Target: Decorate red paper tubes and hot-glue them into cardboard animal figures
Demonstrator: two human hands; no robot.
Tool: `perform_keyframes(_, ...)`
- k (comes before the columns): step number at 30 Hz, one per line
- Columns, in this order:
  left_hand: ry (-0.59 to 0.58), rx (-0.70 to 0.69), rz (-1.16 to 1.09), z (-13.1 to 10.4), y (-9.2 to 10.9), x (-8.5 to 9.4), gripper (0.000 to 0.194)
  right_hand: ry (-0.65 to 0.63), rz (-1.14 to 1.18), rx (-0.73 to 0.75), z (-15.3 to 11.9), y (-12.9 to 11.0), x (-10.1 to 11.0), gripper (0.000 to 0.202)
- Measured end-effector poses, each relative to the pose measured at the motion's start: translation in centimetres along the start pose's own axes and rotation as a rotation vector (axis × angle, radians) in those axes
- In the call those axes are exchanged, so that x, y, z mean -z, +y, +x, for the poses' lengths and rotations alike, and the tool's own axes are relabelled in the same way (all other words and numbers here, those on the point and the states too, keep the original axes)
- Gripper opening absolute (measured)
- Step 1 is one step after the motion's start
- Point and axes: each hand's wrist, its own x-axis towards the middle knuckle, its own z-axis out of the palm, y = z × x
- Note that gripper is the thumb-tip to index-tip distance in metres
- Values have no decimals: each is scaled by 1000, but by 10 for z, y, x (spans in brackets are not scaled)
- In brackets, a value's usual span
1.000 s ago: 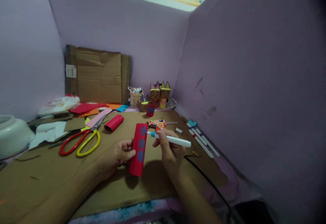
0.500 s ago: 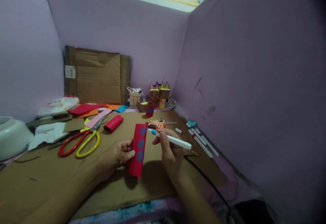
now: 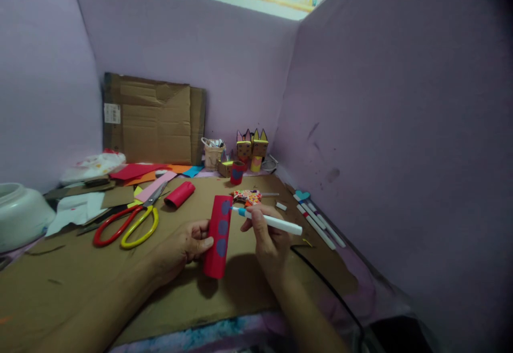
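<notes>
My left hand (image 3: pixel 191 243) grips a red paper tube (image 3: pixel 214 261) between thumb and fingers, tilted slightly above the cardboard mat. Three blue-purple spots run down the tube's face. In my right hand (image 3: pixel 270 238) is a white marker (image 3: pixel 280 223) with a blue collar, its tip at the right edge of the top spot. A patterned glue gun (image 3: pixel 247 197) lies just beyond that hand, partly hidden. Another red tube (image 3: pixel 180 194) rests on the mat, left of the held one. Scissors (image 3: pixel 138 219) with one red and one yellow handle lie open further left.
Several white markers (image 3: pixel 316 219) line the right side near a small white cap (image 3: pixel 281 206). A black cable (image 3: pixel 328 286) crosses the front right. Cat-faced cardboard figures (image 3: pixel 259 147), a small basket (image 3: pixel 214 155) and coloured paper (image 3: pixel 138 170) stand or lie at the back. A white pot (image 3: pixel 22 216) stands left.
The marker's tip has moved slightly down along the right edge of the tube's top spot. My left hand keeps hold of the tube in nearly the same place.
</notes>
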Motion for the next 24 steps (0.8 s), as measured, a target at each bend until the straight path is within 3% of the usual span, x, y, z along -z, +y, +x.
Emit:
perform_keyframes(5, 12, -11, -4, -1, 3, -3, 40, -17, -8, -17, -1, 1, 1, 21)
perform_keyframes(16, 155, -41, 59, -3, 10, -12, 47, 47, -49, 9, -2, 7, 3, 19)
perform_keyframes(24, 211, -32, 96, -7, 18, -22, 49, -34, -93, 13, -2, 5, 4, 16)
